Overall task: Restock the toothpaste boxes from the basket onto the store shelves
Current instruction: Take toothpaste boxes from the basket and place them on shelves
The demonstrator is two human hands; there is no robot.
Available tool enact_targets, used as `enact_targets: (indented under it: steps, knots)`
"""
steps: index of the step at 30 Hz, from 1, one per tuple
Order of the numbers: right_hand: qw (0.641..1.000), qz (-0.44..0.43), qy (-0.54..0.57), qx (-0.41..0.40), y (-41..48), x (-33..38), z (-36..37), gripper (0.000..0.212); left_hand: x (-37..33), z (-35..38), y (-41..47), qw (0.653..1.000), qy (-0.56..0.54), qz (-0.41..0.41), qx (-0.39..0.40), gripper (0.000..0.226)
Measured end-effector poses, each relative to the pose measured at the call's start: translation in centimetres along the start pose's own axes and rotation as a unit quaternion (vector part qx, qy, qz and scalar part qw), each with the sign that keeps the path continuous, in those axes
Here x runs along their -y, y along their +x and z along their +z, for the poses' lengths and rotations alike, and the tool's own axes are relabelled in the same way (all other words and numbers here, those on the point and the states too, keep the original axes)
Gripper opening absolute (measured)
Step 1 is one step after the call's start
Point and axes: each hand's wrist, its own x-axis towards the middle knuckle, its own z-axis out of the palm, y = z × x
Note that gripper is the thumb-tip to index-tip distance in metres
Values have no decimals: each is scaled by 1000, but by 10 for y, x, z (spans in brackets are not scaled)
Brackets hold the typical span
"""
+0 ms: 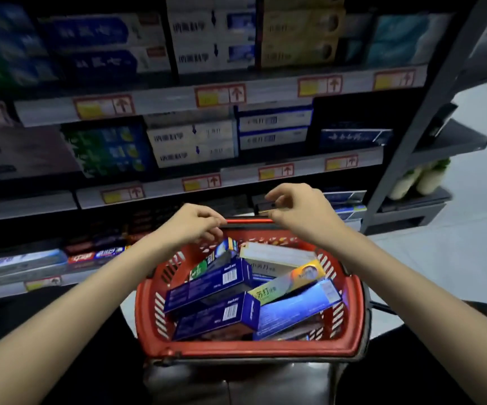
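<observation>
Toothpaste boxes [213, 283] in red basket [245, 350] on dark seat [236, 384], shelves [163, 99] beyond (left hand [192, 226], right hand [300, 211]: loose, empty)

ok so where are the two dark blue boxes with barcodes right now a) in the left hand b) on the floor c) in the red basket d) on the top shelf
c, both dark blue boxes lie on the pile inside the red basket

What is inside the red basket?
The red basket holds jumbled toothpaste boxes: two dark blue boxes on top, a light blue box, a yellow box, a white box and a green box. Anything lower, and the basket's bottom, is covered.
</observation>
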Motion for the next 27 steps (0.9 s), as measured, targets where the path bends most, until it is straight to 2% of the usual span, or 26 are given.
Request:
enact_targets:
  steps: [4, 6, 8, 10, 14, 18, 21, 23, 27]
  knots:
    - [989, -15, -113, 93, -3, -25, 30, 38, 45, 16, 19, 980, 144, -38, 133, 17]
    - [964, -22, -216, 153, -5, -34, 36, 46, 60, 22, 25, 958, 206, -70, 186, 21]
    - [944, -34, -260, 201, -9, -39, 39, 52, 65, 28, 28, 939, 268, -49, 209, 26]
    - [938, -39, -263, 221, -12, -42, 42, 53, 62, 30, 28, 921, 331, -8, 205, 32]
    - [933, -63, -284, 213, -11, -45, 51, 50, 55, 29, 23, 897, 394, 36, 196, 63]
    - [932, -78, -296, 192, -7, -45, 56, 51, 50, 42, 19, 842, 500, 85, 184, 72]
    - [937, -80, -292, 176, -5, -39, 57, 52, 52, 56, 15, 815, 542, 99, 181, 77]
    - [941, -85, -284, 163, -5, -33, 55, 50, 57, 61, 16, 813, 547, 109, 168, 77]
    - [946, -97, -268, 152, -6, -22, 51, 49, 66, 64, 22, 835, 514, 118, 158, 80]
